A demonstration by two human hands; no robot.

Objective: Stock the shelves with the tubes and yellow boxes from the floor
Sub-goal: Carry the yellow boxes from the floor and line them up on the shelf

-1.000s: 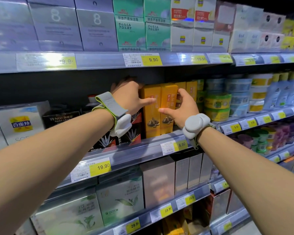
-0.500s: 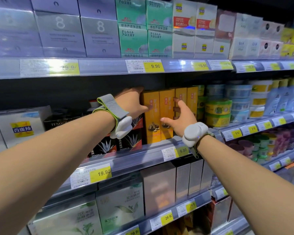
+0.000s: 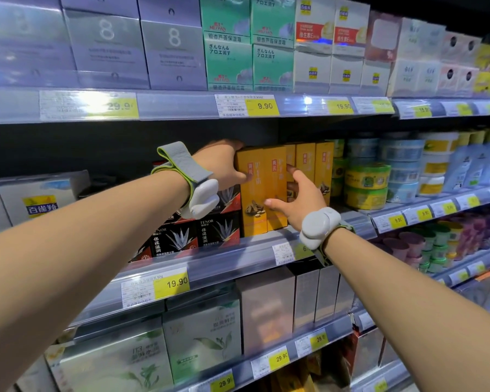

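- On the middle shelf (image 3: 238, 251), head view: your left hand (image 3: 224, 165) grips the left side of the front pair of yellow boxes (image 3: 262, 190), thumb on the front face, the other fingers hidden behind the box; judged, it steadies the pair so it stands square.
- Your right hand (image 3: 300, 198) has its fingers spread wide, thumb at the lower front of the pair, fingers reaching into the gap beside it; it looks like a press to close the pair up, though whether the fingers touch the box is unclear.
- More yellow boxes (image 3: 314, 165) stand behind to the right, upright in a row, just beside the stacked yellow-green tubs (image 3: 367, 183).
- Black aloe boxes (image 3: 198, 236) sit to the left of the pair, touching or nearly so.
- Boxes are tall, narrow, orange-yellow, with red labels near the top and a brown motif low on the front.
- No tubes identifiable.
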